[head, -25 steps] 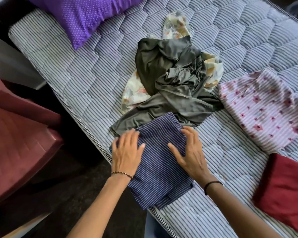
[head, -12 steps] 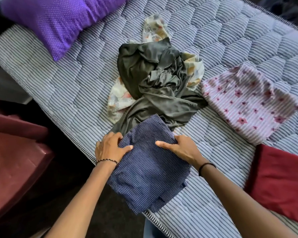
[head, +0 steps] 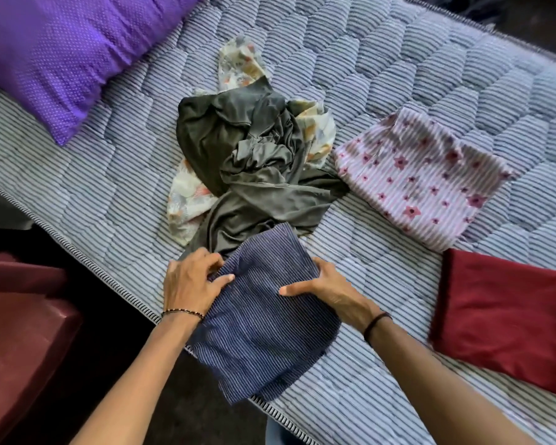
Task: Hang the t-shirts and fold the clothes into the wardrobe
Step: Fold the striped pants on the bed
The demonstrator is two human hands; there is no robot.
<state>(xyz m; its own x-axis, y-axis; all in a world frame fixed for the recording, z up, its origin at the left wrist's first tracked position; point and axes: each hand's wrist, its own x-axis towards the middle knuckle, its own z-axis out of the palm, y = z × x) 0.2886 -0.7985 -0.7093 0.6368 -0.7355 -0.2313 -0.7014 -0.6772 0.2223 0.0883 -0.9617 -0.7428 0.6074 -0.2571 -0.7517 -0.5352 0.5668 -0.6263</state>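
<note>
A folded navy pinstriped garment lies at the near edge of the striped mattress, its lower part hanging over the edge. My left hand grips its upper left corner, fingers curled under the cloth. My right hand grips its upper right edge, thumb on top. Just beyond lies a crumpled dark olive garment on top of a pale floral one. A folded pink striped flower-print garment and a folded maroon one lie to the right.
A purple dotted pillow sits at the mattress's far left. A dark red plastic chair stands on the dark floor left of the bed.
My hands went from lying flat on the navy garment to curling round its upper corners, bunching the top edge. The view shifted a little to the right.
</note>
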